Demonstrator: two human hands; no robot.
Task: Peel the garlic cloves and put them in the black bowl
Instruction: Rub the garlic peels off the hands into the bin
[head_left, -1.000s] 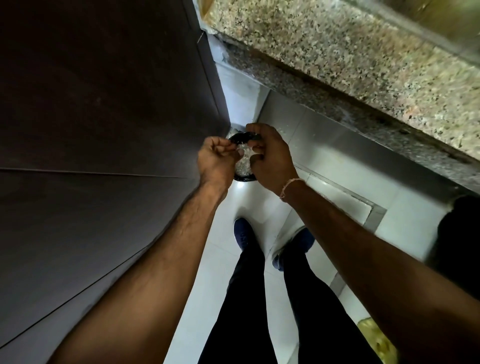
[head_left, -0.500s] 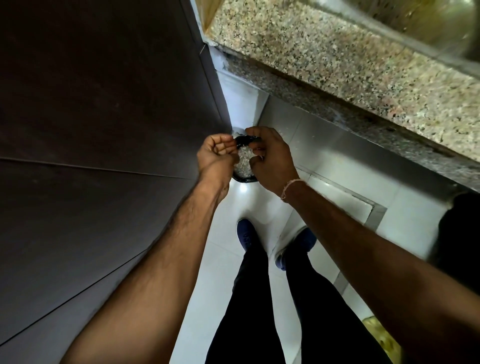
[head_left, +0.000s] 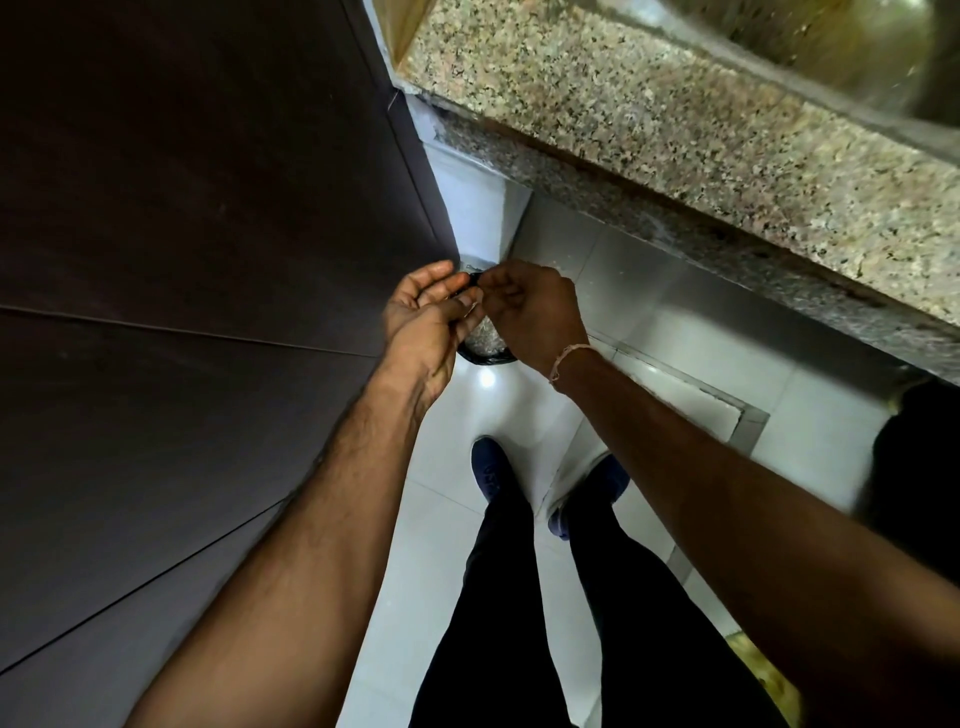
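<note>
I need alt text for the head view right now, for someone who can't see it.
Both hands, left hand open and right hand with curled fingers, meet above a black-rimmed bin on the white floor, between a dark cabinet and a granite counter.

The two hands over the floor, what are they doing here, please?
A person stands by a speckled granite counter and holds both hands above a round black-rimmed bin on the white tiled floor. The left hand is turned palm up with its fingers straight. The right hand's fingers are curled and meet the left hand's fingertips. It looks like brushing garlic skins into the bin, but nothing between the fingers can be made out. No black bowl is in view.
</note>
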